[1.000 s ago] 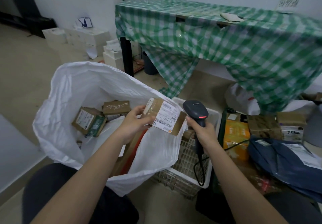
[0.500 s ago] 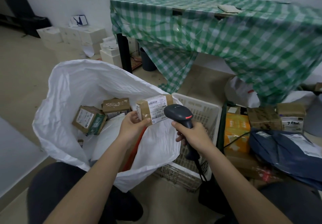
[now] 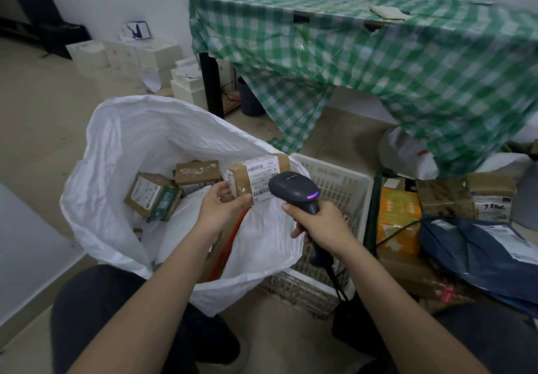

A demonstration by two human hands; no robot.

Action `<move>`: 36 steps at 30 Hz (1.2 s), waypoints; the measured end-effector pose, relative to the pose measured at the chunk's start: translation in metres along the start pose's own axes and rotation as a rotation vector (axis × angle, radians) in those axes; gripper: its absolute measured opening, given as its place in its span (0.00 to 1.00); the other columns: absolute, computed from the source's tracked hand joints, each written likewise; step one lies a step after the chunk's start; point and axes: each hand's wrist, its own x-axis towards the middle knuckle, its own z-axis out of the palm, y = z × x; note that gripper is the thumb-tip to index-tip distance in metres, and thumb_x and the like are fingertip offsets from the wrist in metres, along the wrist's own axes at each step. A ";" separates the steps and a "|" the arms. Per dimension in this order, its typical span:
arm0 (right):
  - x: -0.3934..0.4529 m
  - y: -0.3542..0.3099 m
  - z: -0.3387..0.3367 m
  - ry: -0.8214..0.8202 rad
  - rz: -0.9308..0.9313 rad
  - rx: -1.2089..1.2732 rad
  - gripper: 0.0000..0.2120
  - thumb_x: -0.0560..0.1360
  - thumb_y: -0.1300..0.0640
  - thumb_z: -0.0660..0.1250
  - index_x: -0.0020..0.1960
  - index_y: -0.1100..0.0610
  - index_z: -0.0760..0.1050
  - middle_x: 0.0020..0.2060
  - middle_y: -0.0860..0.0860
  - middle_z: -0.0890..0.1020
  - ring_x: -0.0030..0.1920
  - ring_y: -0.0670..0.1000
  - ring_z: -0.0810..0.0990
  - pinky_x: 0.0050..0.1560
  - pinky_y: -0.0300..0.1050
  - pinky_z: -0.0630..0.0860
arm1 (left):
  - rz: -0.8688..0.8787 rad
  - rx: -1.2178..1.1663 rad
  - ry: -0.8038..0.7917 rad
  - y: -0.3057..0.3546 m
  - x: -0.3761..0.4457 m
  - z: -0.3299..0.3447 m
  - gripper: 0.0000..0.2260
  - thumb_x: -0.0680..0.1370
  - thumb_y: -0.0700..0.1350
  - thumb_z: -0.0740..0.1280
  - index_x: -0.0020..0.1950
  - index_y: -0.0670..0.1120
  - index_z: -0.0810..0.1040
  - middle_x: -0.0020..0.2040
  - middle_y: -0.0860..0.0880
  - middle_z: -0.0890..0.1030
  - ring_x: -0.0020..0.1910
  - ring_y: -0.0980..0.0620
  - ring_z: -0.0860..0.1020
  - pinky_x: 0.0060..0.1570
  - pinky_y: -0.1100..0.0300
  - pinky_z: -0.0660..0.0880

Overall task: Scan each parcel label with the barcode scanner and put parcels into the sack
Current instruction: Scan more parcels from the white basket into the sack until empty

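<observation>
- My left hand (image 3: 222,206) pinches the small cardboard parcel (image 3: 256,177) by its lower left corner, held over the open white sack (image 3: 122,140).
- My right hand (image 3: 318,225) is wrapped round the barcode scanner (image 3: 292,188) grip, head just in front of the label (image 3: 260,180).
- Parcel looks light and stiff; taped faces may be slick, so edges are the safer hold.
- Judging scan in progress; drop into sack next.

left hand (image 3: 221,207) holding parcel (image 3: 256,177), right hand (image 3: 321,225) gripping scanner (image 3: 294,191)

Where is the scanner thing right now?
In the head view, the barcode scanner sits centre-right in the right hand, head just right of the labelled parcel, above the white sack.
</observation>
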 end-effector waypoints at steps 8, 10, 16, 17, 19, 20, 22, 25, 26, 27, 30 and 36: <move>0.009 0.002 0.008 0.026 0.003 0.116 0.10 0.72 0.51 0.74 0.43 0.58 0.79 0.32 0.54 0.80 0.32 0.51 0.82 0.33 0.43 0.75 | -0.013 -0.007 0.024 -0.004 0.002 -0.014 0.28 0.71 0.45 0.76 0.69 0.47 0.70 0.63 0.51 0.75 0.54 0.55 0.74 0.44 0.66 0.69; 0.015 0.004 0.010 0.077 0.016 0.143 0.11 0.72 0.51 0.74 0.45 0.58 0.79 0.34 0.54 0.81 0.32 0.49 0.82 0.33 0.43 0.75 | -0.011 -0.007 0.068 -0.007 0.002 -0.023 0.26 0.72 0.44 0.75 0.68 0.47 0.70 0.61 0.52 0.74 0.52 0.55 0.74 0.45 0.66 0.69; 0.038 0.009 0.023 0.220 0.071 0.192 0.11 0.73 0.51 0.73 0.45 0.60 0.78 0.34 0.54 0.80 0.29 0.47 0.80 0.32 0.43 0.75 | 0.144 0.284 0.358 -0.008 0.027 -0.075 0.22 0.71 0.44 0.75 0.63 0.47 0.72 0.58 0.47 0.75 0.56 0.48 0.75 0.53 0.57 0.74; 0.041 0.010 0.025 0.217 0.075 0.190 0.11 0.73 0.51 0.73 0.45 0.59 0.78 0.34 0.54 0.80 0.30 0.47 0.80 0.33 0.44 0.75 | 0.166 0.412 0.398 -0.006 0.040 -0.084 0.25 0.71 0.44 0.75 0.65 0.45 0.71 0.63 0.44 0.73 0.62 0.43 0.72 0.59 0.53 0.71; 0.045 0.013 0.023 0.219 0.091 0.190 0.12 0.72 0.51 0.74 0.45 0.60 0.79 0.34 0.54 0.80 0.30 0.48 0.80 0.32 0.44 0.74 | 0.081 0.561 0.392 -0.003 0.059 -0.094 0.35 0.72 0.46 0.74 0.74 0.43 0.62 0.76 0.40 0.58 0.74 0.40 0.58 0.71 0.49 0.60; 0.046 0.015 0.020 0.229 0.097 0.200 0.12 0.72 0.52 0.74 0.44 0.60 0.79 0.34 0.54 0.80 0.30 0.48 0.80 0.32 0.44 0.74 | 0.034 0.575 0.357 0.000 0.066 -0.093 0.39 0.73 0.48 0.74 0.77 0.43 0.56 0.78 0.41 0.51 0.77 0.41 0.52 0.73 0.49 0.55; 0.049 0.020 0.007 0.276 0.121 0.234 0.11 0.72 0.52 0.74 0.43 0.60 0.79 0.34 0.55 0.80 0.30 0.50 0.80 0.32 0.45 0.75 | 0.078 0.575 0.283 0.006 0.073 -0.076 0.40 0.74 0.49 0.72 0.78 0.45 0.53 0.79 0.43 0.47 0.78 0.44 0.49 0.75 0.49 0.52; 0.052 0.037 -0.020 0.379 0.184 0.245 0.13 0.73 0.51 0.73 0.41 0.60 0.78 0.33 0.56 0.80 0.32 0.52 0.79 0.36 0.46 0.75 | 0.282 0.525 0.214 0.015 0.063 -0.030 0.32 0.76 0.46 0.70 0.76 0.47 0.60 0.78 0.48 0.56 0.75 0.47 0.59 0.73 0.47 0.61; 0.053 0.044 -0.029 0.409 0.200 0.253 0.13 0.73 0.50 0.73 0.41 0.61 0.78 0.32 0.56 0.80 0.33 0.53 0.79 0.37 0.46 0.75 | 0.337 0.499 0.175 0.016 0.056 -0.012 0.29 0.77 0.45 0.69 0.75 0.47 0.62 0.76 0.48 0.60 0.73 0.48 0.62 0.71 0.48 0.64; 0.054 0.052 -0.039 0.435 0.214 0.270 0.14 0.73 0.50 0.73 0.42 0.62 0.79 0.32 0.56 0.80 0.32 0.54 0.79 0.36 0.47 0.75 | 0.388 0.475 0.117 0.016 0.049 0.007 0.27 0.77 0.44 0.69 0.74 0.47 0.63 0.74 0.48 0.62 0.71 0.48 0.65 0.68 0.49 0.67; 0.059 0.075 -0.066 0.496 0.251 0.303 0.11 0.74 0.52 0.72 0.42 0.60 0.77 0.32 0.56 0.79 0.32 0.53 0.78 0.33 0.45 0.75 | 0.451 0.433 -0.092 0.015 0.035 0.065 0.21 0.78 0.45 0.67 0.70 0.47 0.68 0.68 0.48 0.67 0.65 0.49 0.69 0.65 0.54 0.69; 0.106 0.118 -0.110 0.536 0.311 0.346 0.12 0.75 0.51 0.71 0.45 0.61 0.76 0.31 0.54 0.77 0.29 0.51 0.76 0.31 0.43 0.73 | 0.383 0.432 -0.407 0.019 0.072 0.190 0.14 0.79 0.41 0.66 0.64 0.45 0.75 0.64 0.46 0.72 0.63 0.49 0.72 0.64 0.58 0.68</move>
